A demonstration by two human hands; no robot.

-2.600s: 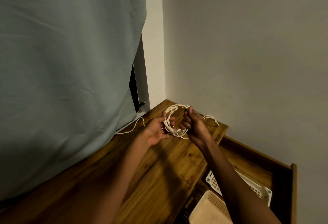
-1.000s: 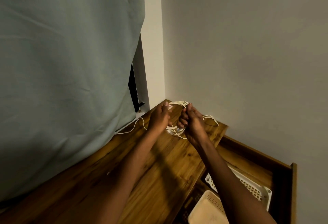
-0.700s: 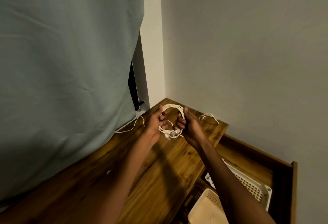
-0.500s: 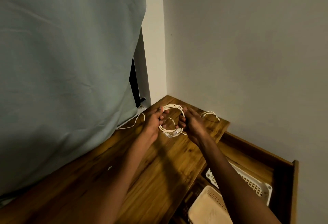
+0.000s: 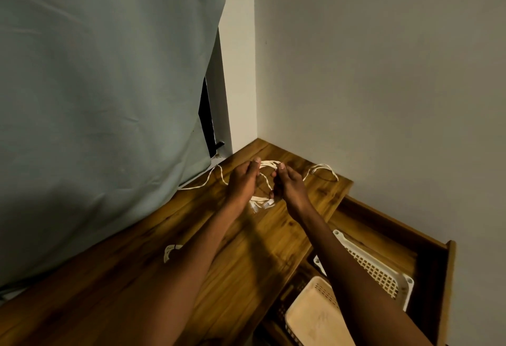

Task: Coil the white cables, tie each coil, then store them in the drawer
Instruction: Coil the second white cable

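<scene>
Left hand (image 5: 242,181) and right hand (image 5: 287,185), fingers curled, both grip the white cable coil (image 5: 264,199), held just above the wooden tabletop's (image 5: 246,250) far corner. A loose cable loop (image 5: 323,171) lies at 3 o'clock of the hands. Plain wall (image 5: 383,71) behind, grey-green curtain (image 5: 95,85) at 9 o'clock. Open wooden drawer (image 5: 427,258) at 5 o'clock holds perforated plastic baskets (image 5: 383,274).

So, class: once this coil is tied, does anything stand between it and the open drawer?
No barrier shows. The coil, held by the left hand and right hand, is above the wooden top; the open drawer lies to the right, though baskets fill much of it.
</scene>
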